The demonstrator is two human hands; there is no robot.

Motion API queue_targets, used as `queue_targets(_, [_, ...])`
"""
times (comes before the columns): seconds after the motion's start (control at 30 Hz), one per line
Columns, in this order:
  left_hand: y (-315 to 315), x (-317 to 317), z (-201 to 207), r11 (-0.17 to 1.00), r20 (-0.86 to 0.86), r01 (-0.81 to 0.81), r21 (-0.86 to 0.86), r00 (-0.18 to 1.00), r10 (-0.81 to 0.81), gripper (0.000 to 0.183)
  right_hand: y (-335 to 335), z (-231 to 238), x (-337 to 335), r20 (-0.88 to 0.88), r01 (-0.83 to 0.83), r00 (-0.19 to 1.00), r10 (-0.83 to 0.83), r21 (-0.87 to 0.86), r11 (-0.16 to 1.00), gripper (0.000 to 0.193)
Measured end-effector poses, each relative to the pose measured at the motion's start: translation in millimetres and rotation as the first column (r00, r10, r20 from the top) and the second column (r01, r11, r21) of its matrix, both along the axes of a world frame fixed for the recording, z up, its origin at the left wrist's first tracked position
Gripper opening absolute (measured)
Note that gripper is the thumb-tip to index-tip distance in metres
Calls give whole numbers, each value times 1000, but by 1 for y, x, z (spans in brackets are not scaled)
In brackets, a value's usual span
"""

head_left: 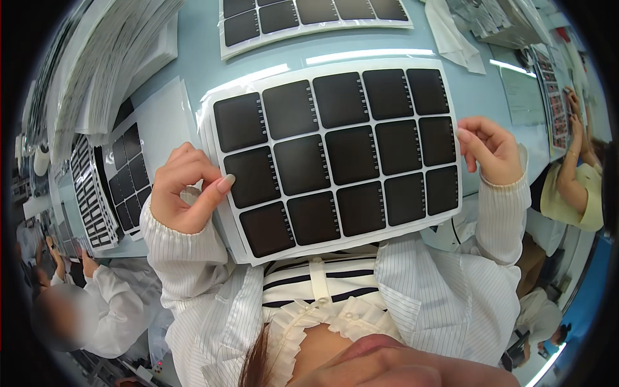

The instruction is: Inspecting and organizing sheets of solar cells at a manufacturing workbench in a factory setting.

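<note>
A white sheet printed with rows of black rounded squares [351, 155] lies in front of me, tilted a little, with its near edge close to my chest. Along one side of each square runs a strip of small white marks. My left hand [187, 187] is closed on the sheet's left edge, thumb on top. At the opposite edge my right hand [491, 149] pinches the sheet between thumb and fingers. Further white sheet edges show beneath it on the left, so it seems to lie on others.
Another black-squared sheet [316, 22] lies farther off on the pale blue table [193, 48]. Tall stacks of white sheets [106, 71] stand at the left, beside more printed sheets [129, 174]. A white cloth or paper [454, 39] lies at the far right. Co-workers sit on both sides.
</note>
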State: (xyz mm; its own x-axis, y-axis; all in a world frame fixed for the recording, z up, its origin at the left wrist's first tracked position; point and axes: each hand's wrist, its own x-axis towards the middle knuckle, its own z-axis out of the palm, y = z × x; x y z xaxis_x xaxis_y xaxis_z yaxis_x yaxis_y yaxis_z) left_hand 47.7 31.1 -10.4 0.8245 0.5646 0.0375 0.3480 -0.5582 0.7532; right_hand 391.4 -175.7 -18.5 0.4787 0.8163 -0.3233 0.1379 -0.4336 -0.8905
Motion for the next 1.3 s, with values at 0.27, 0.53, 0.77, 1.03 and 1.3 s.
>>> queue_targets(0.27, [1, -3, -5, 998, 29, -24, -57, 999, 25, 12, 0, 14, -3, -12, -123, 992, 123, 6, 992, 17])
queue_targets(0.53, [13, -18, -2, 981, 68, 17, -193, 998, -4, 13, -1, 32, -15, -165, -200, 959, 230, 180, 963, 19])
queue_targets(0.77, [17, -27, -1, 975, 90, 82, -205, 994, -65, 14, -4, 32, -18, -113, -224, 956, 269, 306, 925, 19])
queue_targets(1.03, [21, -29, 0, 975, 101, 89, -205, 992, -70, 14, -6, 34, -18, -100, -194, 964, 247, 373, 907, 21])
queue_targets(1.3, [20, -31, -1, 973, 84, 75, -218, 995, -58, 16, -11, 36, -11, -43, -231, 963, 265, 368, 901, 22])
